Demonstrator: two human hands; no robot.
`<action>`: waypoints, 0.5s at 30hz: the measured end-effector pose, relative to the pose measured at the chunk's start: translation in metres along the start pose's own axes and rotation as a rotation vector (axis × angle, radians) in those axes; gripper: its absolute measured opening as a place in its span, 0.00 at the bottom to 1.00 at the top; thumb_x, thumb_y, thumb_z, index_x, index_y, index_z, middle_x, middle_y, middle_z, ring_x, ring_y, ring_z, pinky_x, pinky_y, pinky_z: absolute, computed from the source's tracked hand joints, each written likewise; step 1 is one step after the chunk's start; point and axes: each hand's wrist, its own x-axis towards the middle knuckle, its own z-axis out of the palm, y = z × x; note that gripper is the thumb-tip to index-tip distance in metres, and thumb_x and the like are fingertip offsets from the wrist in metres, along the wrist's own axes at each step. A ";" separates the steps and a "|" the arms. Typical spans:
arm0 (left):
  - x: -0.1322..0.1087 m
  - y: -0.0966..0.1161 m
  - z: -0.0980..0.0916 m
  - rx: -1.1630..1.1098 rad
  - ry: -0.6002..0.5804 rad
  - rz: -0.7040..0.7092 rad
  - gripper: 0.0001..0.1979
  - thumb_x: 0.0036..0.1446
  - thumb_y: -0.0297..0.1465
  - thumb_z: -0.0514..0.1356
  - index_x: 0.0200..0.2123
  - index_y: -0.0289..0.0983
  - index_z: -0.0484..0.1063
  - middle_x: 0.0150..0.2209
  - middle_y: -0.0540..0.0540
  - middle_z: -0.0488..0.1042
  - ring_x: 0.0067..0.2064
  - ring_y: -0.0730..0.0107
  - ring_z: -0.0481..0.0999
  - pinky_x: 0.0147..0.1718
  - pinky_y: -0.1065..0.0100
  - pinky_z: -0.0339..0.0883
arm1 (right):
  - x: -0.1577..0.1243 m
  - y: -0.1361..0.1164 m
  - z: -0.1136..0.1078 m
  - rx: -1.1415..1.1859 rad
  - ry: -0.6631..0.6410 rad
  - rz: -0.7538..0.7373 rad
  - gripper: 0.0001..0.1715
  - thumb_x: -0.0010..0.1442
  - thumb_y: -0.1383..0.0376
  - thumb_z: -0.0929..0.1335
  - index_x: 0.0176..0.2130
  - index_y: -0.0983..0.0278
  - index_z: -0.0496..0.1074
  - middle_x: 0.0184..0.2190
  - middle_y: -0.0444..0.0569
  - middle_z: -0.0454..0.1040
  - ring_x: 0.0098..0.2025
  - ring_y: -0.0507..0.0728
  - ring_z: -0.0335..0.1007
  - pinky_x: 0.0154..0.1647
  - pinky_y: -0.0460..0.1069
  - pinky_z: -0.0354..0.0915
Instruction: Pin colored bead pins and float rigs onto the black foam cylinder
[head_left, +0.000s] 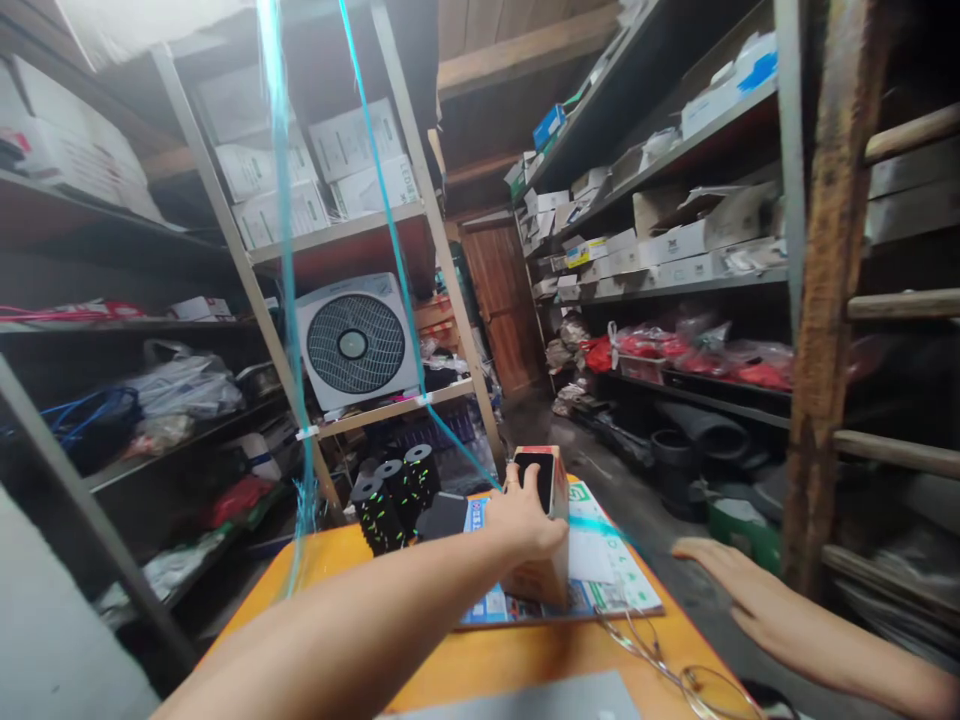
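A small upright cardboard box (pixel 541 580) stands on a printed sheet on the orange table, a dark patch on its top. My left hand (pixel 525 515) is on the box, fingers bent over its top and thumb along the right side. Light-blue twine (pixel 457 440) slants down from the shelf frame to this hand, and a blurred stretch of it shows right of the box. My right hand (pixel 716 570) is in the air beyond the table's right edge, fingers stretched out and pointing left; nothing shows in it.
Black rolls with green specks (pixel 394 495) stand on the table's left side. Wire-rimmed glasses (pixel 660 655) lie near the right edge of the orange table (pixel 465 670). A box fan (pixel 356 345) sits on the shelf ahead. Loaded shelves and a wooden ladder (pixel 829 300) flank the right.
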 end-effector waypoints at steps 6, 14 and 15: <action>0.004 -0.002 -0.001 -0.029 -0.053 -0.003 0.44 0.59 0.44 0.64 0.72 0.46 0.45 0.74 0.37 0.45 0.66 0.40 0.61 0.61 0.38 0.59 | 0.037 -0.010 -0.010 -0.149 0.133 0.094 0.16 0.67 0.61 0.68 0.52 0.66 0.71 0.53 0.53 0.72 0.55 0.61 0.69 0.59 0.63 0.66; 0.001 -0.003 -0.014 -0.099 -0.137 -0.012 0.47 0.58 0.47 0.64 0.72 0.46 0.43 0.75 0.36 0.40 0.68 0.38 0.58 0.62 0.37 0.58 | 0.093 -0.055 0.016 -0.157 0.061 0.111 0.25 0.68 0.58 0.68 0.61 0.63 0.66 0.62 0.55 0.65 0.59 0.63 0.66 0.59 0.64 0.66; 0.000 -0.003 -0.014 -0.104 -0.128 -0.019 0.46 0.58 0.46 0.64 0.72 0.45 0.43 0.75 0.36 0.41 0.67 0.39 0.60 0.62 0.38 0.59 | 0.097 -0.059 0.022 -0.144 0.013 0.124 0.24 0.68 0.57 0.68 0.59 0.64 0.67 0.59 0.55 0.68 0.56 0.62 0.69 0.56 0.63 0.69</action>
